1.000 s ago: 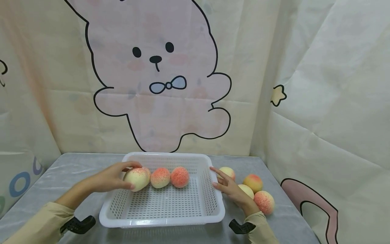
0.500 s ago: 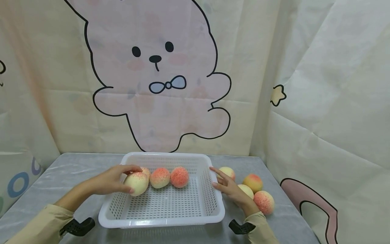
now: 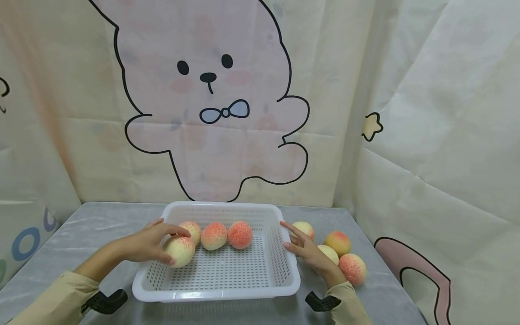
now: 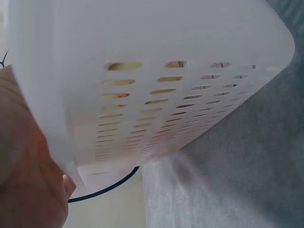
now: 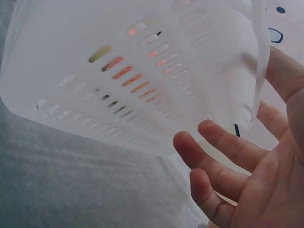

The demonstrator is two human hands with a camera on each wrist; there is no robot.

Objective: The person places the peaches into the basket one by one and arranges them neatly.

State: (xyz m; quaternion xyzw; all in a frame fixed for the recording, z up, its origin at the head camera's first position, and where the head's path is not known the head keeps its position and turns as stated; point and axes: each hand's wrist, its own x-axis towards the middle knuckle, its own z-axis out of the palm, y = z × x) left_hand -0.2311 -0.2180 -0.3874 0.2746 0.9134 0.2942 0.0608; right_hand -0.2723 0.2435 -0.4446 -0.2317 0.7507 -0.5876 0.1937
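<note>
Inside the white perforated plastic basket [image 3: 219, 295], at its left end, my left hand [image 3: 148, 243] holds a pale yellow peach [image 3: 179, 252] with a red-speckled top. Thumb and fingers lie on either side of the fruit. Three more peaches sit in a row behind and to the right: a pinkish one [image 3: 191, 230], a red-and-cream one [image 3: 214, 236] and a redder one [image 3: 240, 234]. On the basket's right rim rests my right hand [image 3: 313, 257]; two digits reach over the edge, while other loosely bent fingers [image 5: 216, 161] stay outside the wall.
Right of the basket, several more peaches lie on the grey cloth-covered table [image 3: 109, 216], among them an orange-yellow one [image 3: 337, 243] and a pink speckled one [image 3: 352, 269]. My right hand partly covers this group. A cartoon-printed curtain [image 3: 211, 149] hangs behind the table.
My left hand has drawn the peach slightly nearer to me, uncovering more of the pinkish peach behind it. The right hand and the basket stay where they were.
</note>
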